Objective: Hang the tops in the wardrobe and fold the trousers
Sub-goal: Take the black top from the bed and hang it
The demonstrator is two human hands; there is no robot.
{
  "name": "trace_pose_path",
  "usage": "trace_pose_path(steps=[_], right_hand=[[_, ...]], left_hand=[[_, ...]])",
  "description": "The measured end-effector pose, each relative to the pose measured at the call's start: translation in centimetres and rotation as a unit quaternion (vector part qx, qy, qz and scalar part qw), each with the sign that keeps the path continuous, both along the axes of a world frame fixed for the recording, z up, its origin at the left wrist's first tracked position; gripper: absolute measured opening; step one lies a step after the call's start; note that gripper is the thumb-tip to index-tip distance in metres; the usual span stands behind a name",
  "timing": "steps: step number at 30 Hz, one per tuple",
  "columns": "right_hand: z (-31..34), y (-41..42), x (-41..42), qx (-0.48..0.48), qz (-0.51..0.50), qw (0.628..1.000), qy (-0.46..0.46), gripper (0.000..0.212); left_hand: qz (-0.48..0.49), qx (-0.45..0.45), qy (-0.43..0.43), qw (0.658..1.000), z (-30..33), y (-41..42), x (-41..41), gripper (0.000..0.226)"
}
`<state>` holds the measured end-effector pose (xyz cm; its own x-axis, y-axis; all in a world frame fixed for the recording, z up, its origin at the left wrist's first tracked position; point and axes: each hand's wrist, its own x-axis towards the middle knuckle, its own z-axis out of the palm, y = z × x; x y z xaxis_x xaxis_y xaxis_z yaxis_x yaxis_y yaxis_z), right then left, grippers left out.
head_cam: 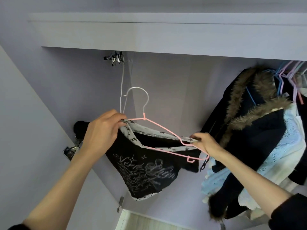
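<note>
Inside the wardrobe (49, 100), the left hand (103, 130) pinches the black top's (142, 170) starred neckline at the pink hanger (159, 128); the right hand (205, 144) pinches its other end.

Metal clips (116, 58) hang under the shelf edge, a thin wire trailing below. Door hinge (71, 151) on left panel. Second hinge (120, 204) lower down. Pale floor (149, 221) at bottom edge.

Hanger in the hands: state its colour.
Pink hanger with a white hook, seen in the head view.
</note>
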<state>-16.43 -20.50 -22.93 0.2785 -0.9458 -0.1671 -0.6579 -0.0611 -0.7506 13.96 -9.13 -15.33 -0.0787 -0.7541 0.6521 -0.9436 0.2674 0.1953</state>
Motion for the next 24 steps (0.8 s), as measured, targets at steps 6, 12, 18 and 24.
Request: trace_pose_path(steps=[6,12,18,24], right_hand=[[0.9,0.0,-2.9,0.099,-0.058,0.993,-0.036,0.027],[1.5,-0.1,-3.8,0.180,-0.094,0.976,-0.075,0.024],[3.9,0.4,-1.3,0.162,-0.071,0.977,-0.121,0.024],[6.8,2.0,1.3,0.116,0.059,0.991,-0.030,0.012]], left_hand=[[0.109,-0.026,0.040,0.993,0.1,-0.2,0.0,0.009],[0.124,-0.011,0.000,0.992,-1.5,0.0,-0.1,0.009],[0.082,-0.004,-0.035,0.996,-2.2,0.1,-1.7,0.017],[0.057,0.009,-0.007,0.998,-2.6,-0.1,-3.9,0.021]])
